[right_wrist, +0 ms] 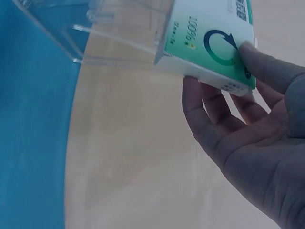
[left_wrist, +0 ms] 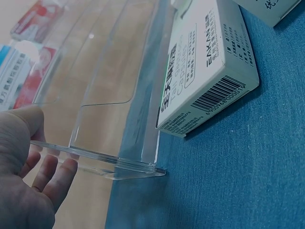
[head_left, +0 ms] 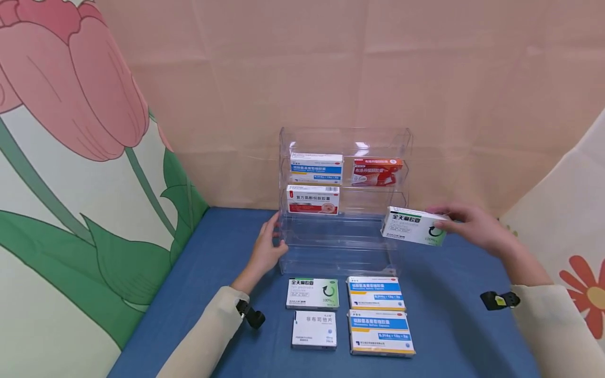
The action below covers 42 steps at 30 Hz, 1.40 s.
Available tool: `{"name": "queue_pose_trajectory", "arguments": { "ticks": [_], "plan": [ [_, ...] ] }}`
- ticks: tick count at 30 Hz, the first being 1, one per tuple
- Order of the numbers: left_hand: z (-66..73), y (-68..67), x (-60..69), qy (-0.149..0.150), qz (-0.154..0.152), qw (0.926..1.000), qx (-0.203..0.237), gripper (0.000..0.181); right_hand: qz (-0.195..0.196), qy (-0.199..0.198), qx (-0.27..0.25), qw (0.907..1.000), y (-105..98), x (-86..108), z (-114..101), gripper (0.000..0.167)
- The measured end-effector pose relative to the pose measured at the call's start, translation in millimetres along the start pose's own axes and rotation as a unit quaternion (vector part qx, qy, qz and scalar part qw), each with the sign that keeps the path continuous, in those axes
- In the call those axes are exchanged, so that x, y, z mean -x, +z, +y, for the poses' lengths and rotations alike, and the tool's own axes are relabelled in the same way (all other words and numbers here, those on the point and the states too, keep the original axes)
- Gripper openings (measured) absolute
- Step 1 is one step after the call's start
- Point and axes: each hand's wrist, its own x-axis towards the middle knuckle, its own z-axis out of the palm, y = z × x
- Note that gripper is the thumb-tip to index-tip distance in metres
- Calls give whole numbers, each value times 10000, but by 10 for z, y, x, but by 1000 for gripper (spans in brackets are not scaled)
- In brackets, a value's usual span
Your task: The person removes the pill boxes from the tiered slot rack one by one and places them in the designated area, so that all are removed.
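Note:
A clear plastic display rack (head_left: 337,252) stands on the table with boxes on its upper tiers. At its left side edge, my left hand (head_left: 266,248) grips the panel, the thumb toward the front and the fingers along the outer side (left_wrist: 59,179). My right hand (head_left: 468,226) pinches the right end of a white-and-green medicine box (head_left: 408,227), held in the air by the rack's right side. In the right wrist view the thumb lies on the green face of that box (right_wrist: 209,43), with fingers beneath it.
In front of the rack lie another white-and-green box (head_left: 312,294), a white box (head_left: 314,331) and two blue-and-white boxes (head_left: 375,294). On the rack sit a blue-and-white box (head_left: 315,169), a red box (head_left: 376,173) and a white-and-red box (head_left: 313,200).

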Motion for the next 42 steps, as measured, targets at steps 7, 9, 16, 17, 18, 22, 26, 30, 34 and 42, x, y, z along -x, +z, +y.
{"name": "queue_pose_trajectory", "arguments": {
  "ticks": [7, 9, 16, 17, 18, 22, 26, 30, 34, 42],
  "plan": [
    [-2, -11, 2, -32, 44, 10000, -4, 88, -478, 16, -337, 9983, -36, 43, 183, 34],
    [1, -14, 3, -14, 53, 10000, 0, 88, -627, -22, -435, 9971, -38, 51, 248, 32],
    [0, -12, 6, 3, 46, 10000, 50, 87, -1202, 530, -761, 9884, -60, 90, 505, 38],
    [-6, -10, 6, 12, 48, 10000, 57, 87, -1272, 636, -799, 9866, -61, 93, 541, 39],
    [-12, -8, 7, 12, 50, 10000, 68, 87, -1344, 723, -850, 9846, -60, 96, 578, 40],
    [-30, -2, 8, 12, 61, 9999, 91, 87, -1610, 1017, -1104, 9755, -46, 104, 711, 44],
    [-30, 2, 4, 47, 43, 9999, 80, 87, -1775, 1237, -1285, 9678, -23, 107, 820, 45],
    [-29, 5, -3, 31, 21, 10000, 80, 88, -1895, 1454, -1416, 9607, 35, 100, 949, 45],
    [-22, 9, -4, 18, 11, 10000, 39, 88, -1966, 1661, -1486, 9548, 121, 92, 1093, 44],
    [-15, 16, 6, 61, 45, 9999, 74, 88, -2075, 1915, -1382, 9493, 246, 64, 1258, 44]
  ]
}}
